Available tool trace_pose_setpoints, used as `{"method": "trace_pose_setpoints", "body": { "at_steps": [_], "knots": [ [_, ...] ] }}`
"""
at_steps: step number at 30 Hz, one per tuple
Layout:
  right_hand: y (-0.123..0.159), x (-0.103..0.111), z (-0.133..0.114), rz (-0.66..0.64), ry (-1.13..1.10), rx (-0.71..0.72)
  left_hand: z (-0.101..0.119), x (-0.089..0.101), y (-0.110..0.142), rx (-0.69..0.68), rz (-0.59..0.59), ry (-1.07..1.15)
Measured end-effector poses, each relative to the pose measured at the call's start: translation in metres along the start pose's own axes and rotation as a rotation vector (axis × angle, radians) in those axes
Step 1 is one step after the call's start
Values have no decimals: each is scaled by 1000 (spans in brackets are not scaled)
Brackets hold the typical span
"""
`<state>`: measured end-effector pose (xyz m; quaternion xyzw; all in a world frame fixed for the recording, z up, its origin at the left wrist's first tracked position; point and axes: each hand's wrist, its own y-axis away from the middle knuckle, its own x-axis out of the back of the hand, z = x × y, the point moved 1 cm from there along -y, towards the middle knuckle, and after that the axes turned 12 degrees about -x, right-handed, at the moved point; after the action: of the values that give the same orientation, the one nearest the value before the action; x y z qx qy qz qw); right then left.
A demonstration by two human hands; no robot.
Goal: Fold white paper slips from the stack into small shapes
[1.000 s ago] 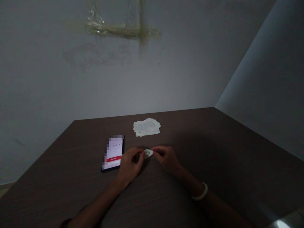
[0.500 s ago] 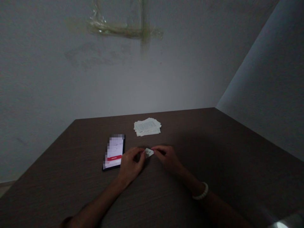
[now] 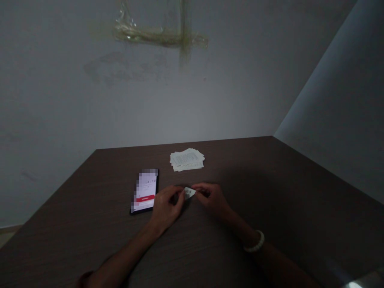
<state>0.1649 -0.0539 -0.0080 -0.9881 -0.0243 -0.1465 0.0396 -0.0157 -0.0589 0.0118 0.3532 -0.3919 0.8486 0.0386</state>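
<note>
The left grip (image 3: 166, 204) and right grip (image 3: 211, 198) pinch 1 small whitish paper piece (image 3: 189, 193) in front of the untidy white printed-paper stack (image 3: 187, 160); dark-brown wood-grain surface (image 3: 81, 204) beneath the stack, dim grey wall (image 3: 234, 92) behind.

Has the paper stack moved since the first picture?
No: the paper stack keeps its place against the far edge of the table; only the view shifted.

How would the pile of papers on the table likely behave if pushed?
The pile of papers would probably fan apart rather than move as one, since its edges stick out unevenly and no binding shows. Its sheets look thin, so they are likely light and bendable. Lying flat on the table, it seems unlikely to roll or tip.
</note>
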Motion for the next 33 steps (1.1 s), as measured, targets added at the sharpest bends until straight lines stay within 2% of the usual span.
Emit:
{"method": "trace_pose_setpoints", "body": {
  "at_steps": [6,18,27,33],
  "knots": [
    [1,4,-7,-15,15,15,0,1,0,14,-7,16],
    [0,4,-6,-57,21,-3,-1,1,2,-11,8,47],
    [-1,1,-1,-13,39,0,0,1,2,-58,13,26],
    [-2,3,-2,34,78,-1,3,-1,2,-148,3,14]
  ]
}}
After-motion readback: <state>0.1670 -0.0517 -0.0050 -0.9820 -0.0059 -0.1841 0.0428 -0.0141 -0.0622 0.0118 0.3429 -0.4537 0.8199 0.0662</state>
